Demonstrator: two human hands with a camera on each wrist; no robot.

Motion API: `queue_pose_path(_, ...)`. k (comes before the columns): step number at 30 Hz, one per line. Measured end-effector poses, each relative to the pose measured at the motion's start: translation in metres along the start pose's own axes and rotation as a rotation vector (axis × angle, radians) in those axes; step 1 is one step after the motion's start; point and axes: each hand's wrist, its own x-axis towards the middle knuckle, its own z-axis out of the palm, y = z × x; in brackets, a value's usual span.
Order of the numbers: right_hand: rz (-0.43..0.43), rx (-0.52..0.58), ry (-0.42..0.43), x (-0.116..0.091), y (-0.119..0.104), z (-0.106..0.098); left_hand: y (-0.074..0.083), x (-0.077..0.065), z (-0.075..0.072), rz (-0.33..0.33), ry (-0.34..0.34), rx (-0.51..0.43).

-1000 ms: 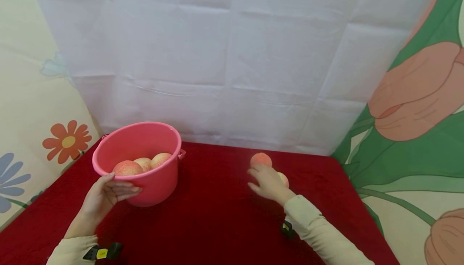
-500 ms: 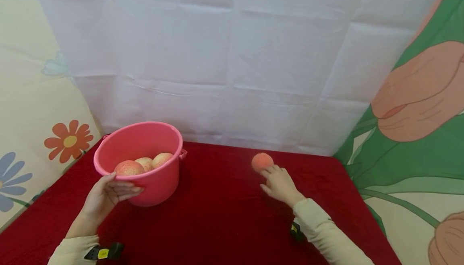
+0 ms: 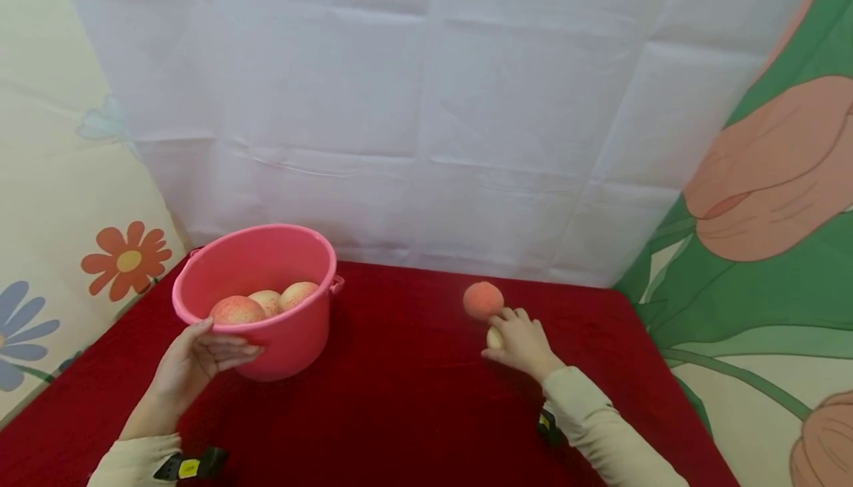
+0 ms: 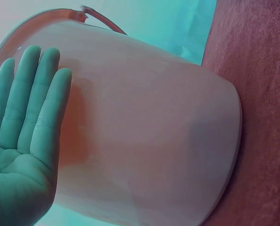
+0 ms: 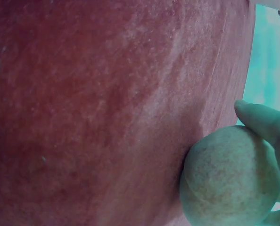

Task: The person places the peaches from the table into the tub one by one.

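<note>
A pink bucket (image 3: 293, 339) stands on the left of the red cloth, with several peaches (image 3: 238, 310) inside. My left hand (image 3: 183, 372) is at its near rim, thumb on the edge and fingers stretched out below it. In the left wrist view those fingers (image 4: 17, 103) look straight, beside the bucket wall (image 4: 144, 117); the thumb is out of sight. My right hand (image 3: 523, 343) holds a pale peach (image 3: 494, 337) low over the cloth. That peach (image 5: 232, 176) shows larger in the right wrist view. A redder peach (image 3: 483, 300) lies just beyond the right fingertips.
Red cloth (image 3: 400, 398) covers the table. A white sheet (image 3: 400, 102) hangs behind its back edge. Flower-printed hangings stand on the left (image 3: 126, 260) and right (image 3: 766, 198). A handle lug (image 3: 336, 284) sticks out from the bucket's right side.
My right hand has shifted right, off the redder peach, and now grips the pale one, which earlier showed on its right side. The left hand and bucket stay put.
</note>
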Motion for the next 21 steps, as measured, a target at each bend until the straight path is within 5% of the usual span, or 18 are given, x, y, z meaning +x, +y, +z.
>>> queue_pose_path(11,0.045,0.088,-0.063,-0.001,0.0026,0.0039,-0.002,0.0006,-0.0003,0.025,-0.035,-0.003)
queue_pose_path(21,0.041,0.083,-0.019,0.0002,0.005,0.0085,-0.0003,0.0003,-0.0008,0.0,-0.012,-0.004)
